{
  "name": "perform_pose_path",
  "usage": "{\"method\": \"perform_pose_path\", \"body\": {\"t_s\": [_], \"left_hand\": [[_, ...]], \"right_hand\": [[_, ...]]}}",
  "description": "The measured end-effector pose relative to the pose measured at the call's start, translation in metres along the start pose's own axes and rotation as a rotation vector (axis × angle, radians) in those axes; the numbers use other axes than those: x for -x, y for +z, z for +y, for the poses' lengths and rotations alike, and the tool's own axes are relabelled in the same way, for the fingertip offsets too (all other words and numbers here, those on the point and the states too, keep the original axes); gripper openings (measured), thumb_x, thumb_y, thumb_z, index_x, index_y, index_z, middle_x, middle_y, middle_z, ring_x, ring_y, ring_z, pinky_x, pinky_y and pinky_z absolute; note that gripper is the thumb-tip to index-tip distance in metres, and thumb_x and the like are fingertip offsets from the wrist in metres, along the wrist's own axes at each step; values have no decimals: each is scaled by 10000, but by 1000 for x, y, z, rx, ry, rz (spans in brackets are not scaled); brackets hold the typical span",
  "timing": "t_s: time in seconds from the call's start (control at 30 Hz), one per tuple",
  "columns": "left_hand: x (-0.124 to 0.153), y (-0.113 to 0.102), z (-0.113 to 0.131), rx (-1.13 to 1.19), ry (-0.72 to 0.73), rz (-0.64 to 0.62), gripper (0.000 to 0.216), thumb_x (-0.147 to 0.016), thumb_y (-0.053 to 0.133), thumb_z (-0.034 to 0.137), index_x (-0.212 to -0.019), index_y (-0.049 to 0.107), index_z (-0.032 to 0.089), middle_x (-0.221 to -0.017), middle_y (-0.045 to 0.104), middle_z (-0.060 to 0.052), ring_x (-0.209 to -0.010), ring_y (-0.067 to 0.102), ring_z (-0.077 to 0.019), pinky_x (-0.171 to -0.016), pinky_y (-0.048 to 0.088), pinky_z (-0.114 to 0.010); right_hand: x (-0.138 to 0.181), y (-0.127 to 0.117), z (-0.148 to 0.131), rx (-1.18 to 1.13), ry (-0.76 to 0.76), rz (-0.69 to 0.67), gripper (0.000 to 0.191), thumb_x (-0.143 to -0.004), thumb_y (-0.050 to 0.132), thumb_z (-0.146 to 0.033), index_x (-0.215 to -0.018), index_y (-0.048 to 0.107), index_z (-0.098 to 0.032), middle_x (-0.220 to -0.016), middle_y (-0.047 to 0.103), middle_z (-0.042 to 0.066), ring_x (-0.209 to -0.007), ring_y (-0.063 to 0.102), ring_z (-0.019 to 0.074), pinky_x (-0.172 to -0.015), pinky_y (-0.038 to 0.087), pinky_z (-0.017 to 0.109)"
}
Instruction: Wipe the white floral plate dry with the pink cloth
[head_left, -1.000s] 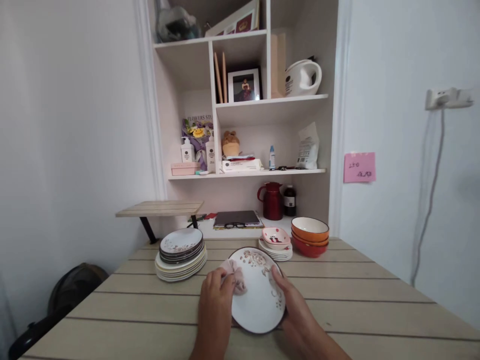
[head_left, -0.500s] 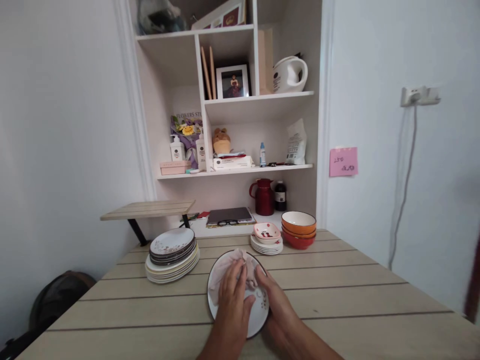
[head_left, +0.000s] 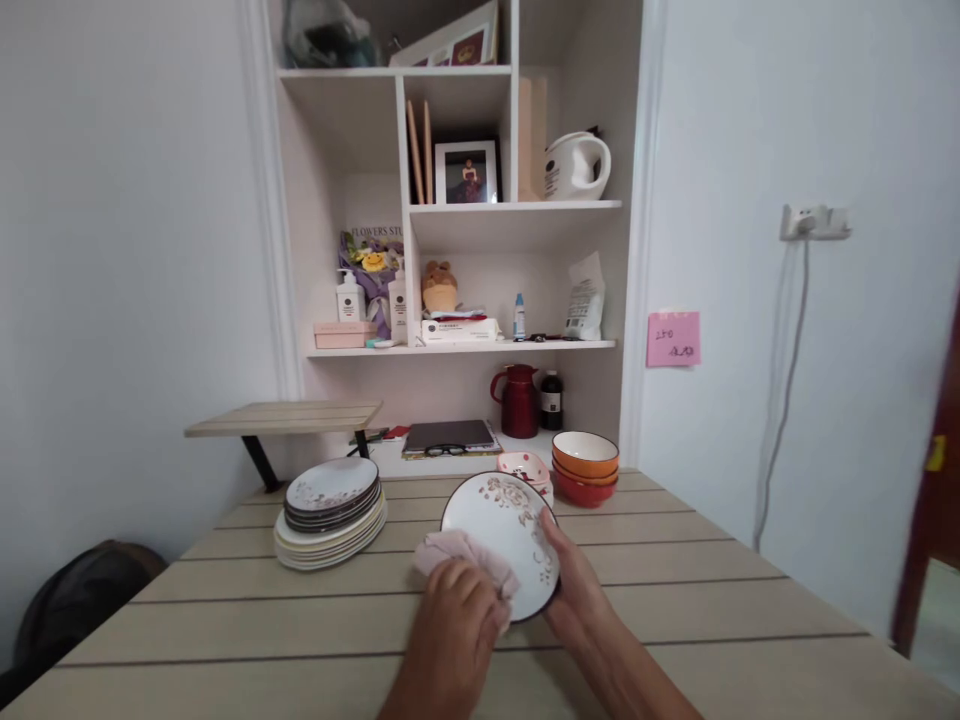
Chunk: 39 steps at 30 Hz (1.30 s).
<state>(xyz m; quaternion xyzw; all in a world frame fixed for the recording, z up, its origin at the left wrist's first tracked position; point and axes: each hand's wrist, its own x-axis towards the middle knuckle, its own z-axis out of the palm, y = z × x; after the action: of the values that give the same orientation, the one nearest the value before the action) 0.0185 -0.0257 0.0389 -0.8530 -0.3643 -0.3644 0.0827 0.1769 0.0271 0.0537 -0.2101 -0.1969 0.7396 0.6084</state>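
The left grip [head_left: 456, 625] holds cloth [head_left: 459, 552] against plate [head_left: 491, 520] in right grip [head_left: 576, 585].

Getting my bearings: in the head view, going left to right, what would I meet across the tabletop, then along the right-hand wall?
Stack of plates, held flowered plate, stack of orange and red bowls, pink note, wall socket.

The left hand [head_left: 454, 630] slid the cloth [head_left: 459, 552] to the plate's [head_left: 502, 530] lower left edge, and the plate rose, partly hiding the pink bowl [head_left: 525, 464].
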Motion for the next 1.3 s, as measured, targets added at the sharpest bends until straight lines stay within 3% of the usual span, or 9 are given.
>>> {"method": "perform_pose_path", "body": {"t_s": [0.2, 0.33, 0.5, 0.63, 0.73, 0.87, 0.97, 1.13, 1.3], "left_hand": [[7, 11, -18, -167, -116, 72, 100, -847, 553, 117, -786, 556, 197, -902, 627, -42, -862, 592, -214, -802, 527, -428], [10, 12, -23, -131, -131, 179, 162, -845, 490, 71, -860, 582, 204, -1024, 623, -60, -954, 606, -206, -835, 538, -401], [14, 1, -25, -91, -145, 254, 159, -913, 469, 179, -1013, 589, 210, -1210, 575, -101, -1115, 581, -205, -906, 536, -376], [16, -4, -36, -212, -179, 384, 189, -927, 484, 255, -1082, 582, 212, -1238, 563, -113, -1162, 556, -235, -946, 520, -429], [17, -3, -40, -366, -119, 429, 236, -940, 466, 267, -1138, 591, 232, -1264, 571, -102, -1191, 540, -258, -944, 516, -455], [15, 3, -29, -445, 73, 283, 385, -957, 439, 269, -1338, 493, 272, -1426, 489, -88, -1333, 432, -259, -1030, 458, -450], [14, 13, -22, -440, 155, 150, 516, -937, 489, 363, -1413, 413, 176, -1468, 443, -149, -1352, 416, -278, -1059, 438, -439], [21, 26, -30, -395, 69, 99, 583, -889, 547, 457, -1378, 463, 151, -1439, 479, -165, -1316, 461, -315, -996, 498, -442], [30, 26, -35, -244, -59, 65, 556, -948, 461, 361, -1462, 334, 192, -1547, 297, -162, -1402, 332, -289, -1051, 453, -456]], "right_hand": [[2, 1, 5, 21, 9, 12, 539, -804, 652, -449, -1255, 589, -159, -1056, 758, 106, -1060, 674, 282, -960, 491, 442], [4, 2, 8, 10, 49, 8, 595, -797, 662, -445, -1301, 545, -151, -1024, 765, 109, -1015, 693, 285, -959, 490, 449], [0, -5, 7, -35, 112, 62, 519, -793, 656, -438, -1194, 613, -112, -968, 771, 140, -1022, 686, 307, -971, 480, 469], [-7, -13, 1, -22, 16, 100, 494, -751, 691, -453, -1141, 653, -152, -1025, 761, 132, -1069, 664, 314, -973, 479, 476], [-10, -15, -2, -1, -35, 113, 512, -725, 714, -451, -1147, 656, -165, -1056, 755, 126, -1078, 659, 314, -969, 482, 472], [-8, -13, 0, -7, 6, 85, 545, -726, 712, -460, -1159, 649, -136, -1015, 763, 136, -1032, 680, 317, -952, 490, 461], [-7, -11, 4, 8, 11, 73, 601, -732, 705, -475, -1213, 616, -124, -1006, 764, 138, -971, 701, 313, -917, 508, 455], [-5, -9, 13, 56, -93, 119, 686, -714, 739, -447, -1311, 540, -173, -1032, 764, 98, -897, 717, 276, -865, 535, 430], [4, 1, 18, 102, -141, 65, 671, -707, 761, -406, -1314, 530, -236, -1052, 761, 65, -910, 714, 269, -871, 538, 436]]}}
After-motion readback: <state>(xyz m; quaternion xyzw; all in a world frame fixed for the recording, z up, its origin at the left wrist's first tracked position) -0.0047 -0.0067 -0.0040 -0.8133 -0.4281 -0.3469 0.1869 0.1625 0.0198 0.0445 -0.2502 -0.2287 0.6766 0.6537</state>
